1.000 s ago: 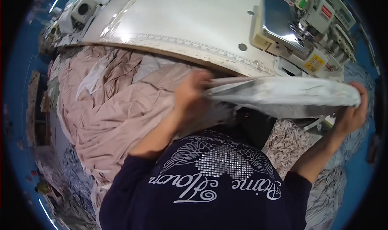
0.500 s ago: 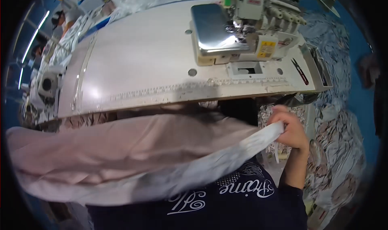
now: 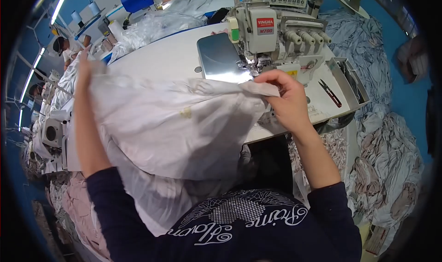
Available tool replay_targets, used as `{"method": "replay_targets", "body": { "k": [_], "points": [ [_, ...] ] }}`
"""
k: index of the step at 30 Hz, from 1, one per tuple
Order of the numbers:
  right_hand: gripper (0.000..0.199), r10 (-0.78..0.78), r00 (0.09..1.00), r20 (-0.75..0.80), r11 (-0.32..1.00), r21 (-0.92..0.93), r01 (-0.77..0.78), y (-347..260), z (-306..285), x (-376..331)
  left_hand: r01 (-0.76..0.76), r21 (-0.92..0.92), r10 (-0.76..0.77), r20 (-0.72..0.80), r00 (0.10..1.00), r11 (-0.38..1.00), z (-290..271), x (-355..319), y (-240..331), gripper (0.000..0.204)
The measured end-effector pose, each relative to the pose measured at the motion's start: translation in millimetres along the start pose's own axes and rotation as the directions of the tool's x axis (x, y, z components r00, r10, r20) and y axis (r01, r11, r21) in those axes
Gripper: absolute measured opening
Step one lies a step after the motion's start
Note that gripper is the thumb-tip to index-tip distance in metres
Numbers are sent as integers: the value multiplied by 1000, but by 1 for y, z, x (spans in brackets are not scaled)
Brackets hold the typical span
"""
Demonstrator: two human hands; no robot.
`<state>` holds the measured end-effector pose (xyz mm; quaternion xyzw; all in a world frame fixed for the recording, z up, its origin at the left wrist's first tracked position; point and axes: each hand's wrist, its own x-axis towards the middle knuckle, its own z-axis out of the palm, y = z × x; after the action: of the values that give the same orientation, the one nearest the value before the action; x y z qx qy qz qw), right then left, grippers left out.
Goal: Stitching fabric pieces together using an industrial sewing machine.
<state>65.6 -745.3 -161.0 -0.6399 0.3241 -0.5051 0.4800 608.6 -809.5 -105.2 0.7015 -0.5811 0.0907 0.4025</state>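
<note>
Spreading the pale fabric panel (image 3: 170,128) across the near edge of the white table (image 3: 175,55), you now have it wide open, where a second ago it was bunched into a strip. Your right hand (image 3: 285,101) pinches its right corner just near the sewing machine (image 3: 271,32); your left hand (image 3: 85,66) grips the far-left edge, raised high. The cloth hides the panel's lower hem and your lap. Black snips (image 3: 330,92) lie right.
</note>
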Motion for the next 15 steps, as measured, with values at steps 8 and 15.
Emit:
{"method": "replay_targets", "body": {
  "k": [8, 15],
  "points": [
    [23, -98, 990, 101, 991, -84, 107, -8, -4, 25, -515, -592, 747, 247, 617, 621, 89, -158, 294, 55],
    [20, -306, 948, 87, 674, -683, 281, -15, -16, 13, -164, -654, 479, 339, 810, 739, 108, -161, 297, 16]
  ]
}}
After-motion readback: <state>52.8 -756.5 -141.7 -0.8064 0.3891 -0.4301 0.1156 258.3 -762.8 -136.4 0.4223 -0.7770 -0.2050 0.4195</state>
